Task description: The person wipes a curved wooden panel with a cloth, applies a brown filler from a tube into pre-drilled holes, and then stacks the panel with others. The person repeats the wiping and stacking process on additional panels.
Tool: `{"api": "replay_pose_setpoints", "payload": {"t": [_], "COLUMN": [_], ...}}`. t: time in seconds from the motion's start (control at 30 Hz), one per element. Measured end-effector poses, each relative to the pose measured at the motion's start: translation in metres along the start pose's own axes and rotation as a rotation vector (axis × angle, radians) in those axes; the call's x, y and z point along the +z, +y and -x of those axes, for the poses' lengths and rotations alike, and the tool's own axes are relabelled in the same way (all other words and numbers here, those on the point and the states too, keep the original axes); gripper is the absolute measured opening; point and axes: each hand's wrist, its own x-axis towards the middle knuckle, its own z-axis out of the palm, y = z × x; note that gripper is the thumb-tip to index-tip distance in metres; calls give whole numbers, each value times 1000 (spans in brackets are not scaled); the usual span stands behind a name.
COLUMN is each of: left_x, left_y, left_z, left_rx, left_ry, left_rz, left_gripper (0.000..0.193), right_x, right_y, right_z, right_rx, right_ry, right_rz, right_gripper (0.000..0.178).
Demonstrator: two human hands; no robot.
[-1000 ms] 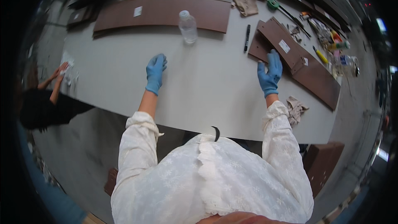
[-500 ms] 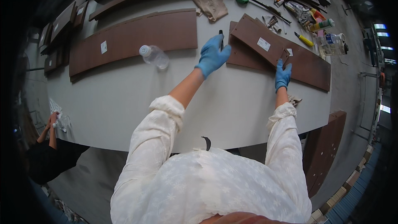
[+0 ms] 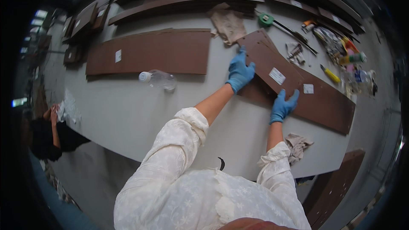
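Both my hands wear blue gloves. A short brown board [image 3: 266, 57] with a white label lies aslant on top of a longer brown board [image 3: 328, 108]. My left hand [image 3: 240, 71] grips the short board's left edge, fingers toward its far end. My right hand [image 3: 283, 107] holds its near end, fingertips on the top face. Whether a pen is still in my left hand is hidden. To the left is a clear plastic bottle [image 3: 159, 79] with a white cap, near another labelled brown board [image 3: 149, 53].
Brown paper [image 3: 228, 23], a green tape measure [image 3: 266, 20], a yellow cutter [image 3: 330, 75] and several bottles lie toward the far right. A crumpled rag [image 3: 298, 147] is near my right forearm. Long brown boards [image 3: 187, 4] line the back. Another person's hands [image 3: 52, 113] handle clear plastic at left.
My left hand has moved from holding a black pen beside the boards to the short board's left edge. The short board has turned steeper, and my right hand has shifted along its near end. The view has shifted.
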Motion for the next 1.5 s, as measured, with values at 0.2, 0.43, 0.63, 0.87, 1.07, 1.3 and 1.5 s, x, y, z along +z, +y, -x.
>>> {"api": "replay_pose_setpoints", "payload": {"t": [0.2,0.43,0.63,0.87,1.07,1.3,1.5], "left_x": [-18,-16,-13,-18,-22,-33,-98], "left_y": [1,-4,-7,-34,-22,44,93], "left_z": [-17,-36,-116,-144,-131,-93,-15], "left_rx": [-72,-101,98,78,-122,-370,-280], "left_ry": [104,53,189,-117,-375,-349,-263], "left_rz": [-215,-9,-6,-382,-267,734,993], "left_gripper": [52,42,38,54,72,56,58], "right_x": [2,-8,14,3,23,-9,-77], "right_y": [-2,-11,-70,-81,-51,-45,-86], "right_z": [-20,-26,-5,17,22,4,13], "right_rx": [166,263,207,85,60,354,100], "right_ry": [-167,-191,-200,-248,-128,-232,-251], "right_rz": [-377,-521,-441,-89,-215,-779,-807], "right_gripper": [68,67,62,72,70,57,52]}}
